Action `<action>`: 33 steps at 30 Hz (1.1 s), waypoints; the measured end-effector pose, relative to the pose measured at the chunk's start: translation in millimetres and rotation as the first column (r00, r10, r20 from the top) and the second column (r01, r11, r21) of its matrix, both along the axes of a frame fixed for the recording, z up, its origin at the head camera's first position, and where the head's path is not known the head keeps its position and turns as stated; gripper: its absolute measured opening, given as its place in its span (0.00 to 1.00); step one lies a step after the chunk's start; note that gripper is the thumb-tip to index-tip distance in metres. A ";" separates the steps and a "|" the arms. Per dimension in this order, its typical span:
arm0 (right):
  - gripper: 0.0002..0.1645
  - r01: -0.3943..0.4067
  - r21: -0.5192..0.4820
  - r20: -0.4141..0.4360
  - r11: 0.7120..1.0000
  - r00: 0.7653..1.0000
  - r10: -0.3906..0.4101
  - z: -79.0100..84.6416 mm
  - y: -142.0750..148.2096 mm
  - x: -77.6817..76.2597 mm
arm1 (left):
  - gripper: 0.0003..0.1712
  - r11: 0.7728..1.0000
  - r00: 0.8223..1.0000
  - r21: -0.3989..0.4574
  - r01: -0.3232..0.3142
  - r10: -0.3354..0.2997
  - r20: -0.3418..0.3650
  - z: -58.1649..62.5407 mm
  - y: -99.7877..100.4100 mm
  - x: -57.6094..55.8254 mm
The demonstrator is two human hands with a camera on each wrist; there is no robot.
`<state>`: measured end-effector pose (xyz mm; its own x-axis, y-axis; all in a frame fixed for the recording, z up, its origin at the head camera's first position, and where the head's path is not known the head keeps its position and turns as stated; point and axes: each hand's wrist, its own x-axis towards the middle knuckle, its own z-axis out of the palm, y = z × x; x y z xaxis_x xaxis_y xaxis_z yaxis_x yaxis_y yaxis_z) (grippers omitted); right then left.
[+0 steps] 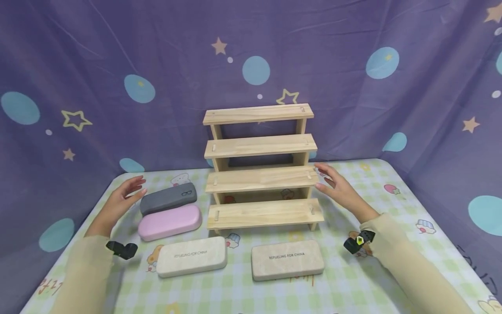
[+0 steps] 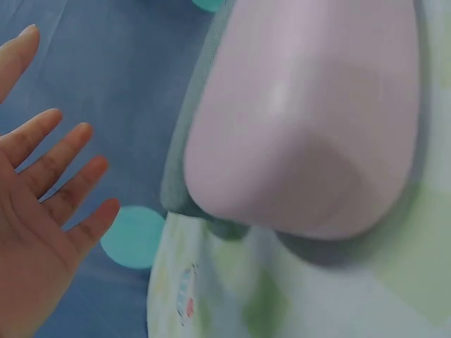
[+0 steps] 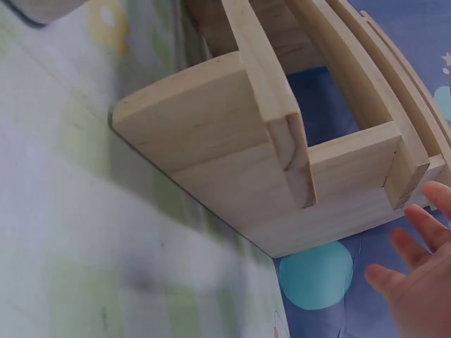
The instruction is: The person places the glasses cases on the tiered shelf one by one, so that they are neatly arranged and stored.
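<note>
Nearest: beige case point(image 1: 288, 261) on the check-cloth surface point(image 1: 243, 296), in front of the stand, lettering upright to the viewer. Level with it, to the left and apart, a white case point(image 1: 192, 257) with the same lettering.

Next out, left side: pink case point(image 1: 170, 223), lying at a slight slant. Grey case point(image 1: 168, 199), glasses mark at its right end, lies close along the pink one's far side; contact uncertain.

Left hand point(image 1: 117, 198) beside the left ends of the grey and pink cases. Fingers loosely spread, holding nothing. Left wrist view shows them apart from the pink shell.

Farther, centre: stepped wooden stand point(image 1: 262, 178), four shelves. Right hand point(image 1: 339, 187) at its right side, near the second shelf up; fingers parted, gripping nothing. Whether a fingertip brushes the shelf end, cannot tell.

Behind all: purple curtain point(image 1: 313, 26) with stars and blue spots.

Handling, my judgement: the left hand would do best to take one case across its narrow width, thumb on the near side, keeping the grey and pink ones from dragging each other. Smooth pink shell may slip; firm, even pressure. Right hand: steady the stand by its side panel, not the overhanging shelf end.
</note>
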<state>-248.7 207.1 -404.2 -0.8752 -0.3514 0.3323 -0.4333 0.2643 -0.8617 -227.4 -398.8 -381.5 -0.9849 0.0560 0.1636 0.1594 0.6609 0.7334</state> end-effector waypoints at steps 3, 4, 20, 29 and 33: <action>0.35 0.011 -0.015 0.009 1.000 1.000 -0.011 -1.0 -2.4 -1.9 | 0.37 1.000 1.000 0.029 -0.001 0.000 0.029 -5.9 -5.3 1.6; 0.35 0.013 -0.023 0.007 1.000 1.000 -0.013 -1.4 -3.4 -2.6 | 0.37 0.999 0.999 0.036 0.000 -0.001 0.036 -7.7 -7.0 2.3; 0.33 0.066 -0.073 0.026 0.995 0.998 -0.064 -7.3 -20.5 -10.2 | 0.36 0.983 0.980 0.173 0.068 -0.098 0.171 -31.2 -25.1 4.2; 0.34 0.068 -0.123 0.054 0.990 0.997 -0.062 -10.8 -23.1 -12.1 | 0.44 0.977 0.957 0.212 0.034 -0.093 0.275 -43.9 -27.1 -4.5; 0.33 0.066 -0.132 0.051 0.989 0.997 -0.060 -13.4 -23.7 -13.6 | 0.46 0.976 0.954 0.218 0.002 -0.068 0.293 -49.5 -28.9 -8.7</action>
<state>-262.2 183.3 -417.6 -0.9101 -0.2502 0.3302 -0.3773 0.1715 -0.9101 -236.1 -427.7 -431.0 -0.9884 0.0876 -0.1244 -0.0672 0.4819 0.8737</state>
